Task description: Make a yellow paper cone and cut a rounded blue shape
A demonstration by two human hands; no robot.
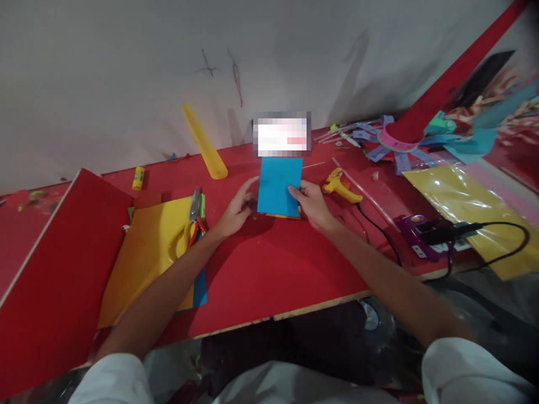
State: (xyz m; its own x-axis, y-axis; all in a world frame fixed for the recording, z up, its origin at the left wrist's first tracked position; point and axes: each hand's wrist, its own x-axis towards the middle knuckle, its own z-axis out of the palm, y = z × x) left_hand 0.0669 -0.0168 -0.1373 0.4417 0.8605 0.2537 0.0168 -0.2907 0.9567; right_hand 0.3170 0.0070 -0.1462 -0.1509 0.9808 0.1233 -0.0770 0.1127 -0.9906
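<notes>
A blue rectangle of card or paper (278,188) stands up facing me above the red table. My right hand (314,205) grips its right edge, thumb on the front and fingers behind. At the left edge is my left hand (239,209), its fingers loosely curved and apart, with the index fingertip at the edge; whether it touches, I cannot tell. A thin yellow strip (290,214) shows under the blue sheet's lower edge. Right of my right hand lies a yellow glue gun (342,188) with a black cord.
Scissors (194,207) and a yellow tape-like ring lie on yellow sheets (145,241) at left, beside a red board (63,269). A yellow tube (205,143) and glue stick (138,178) stand behind. At right are a purple power strip (410,238), plastic-wrapped sheets (467,207) and a red cone (455,73).
</notes>
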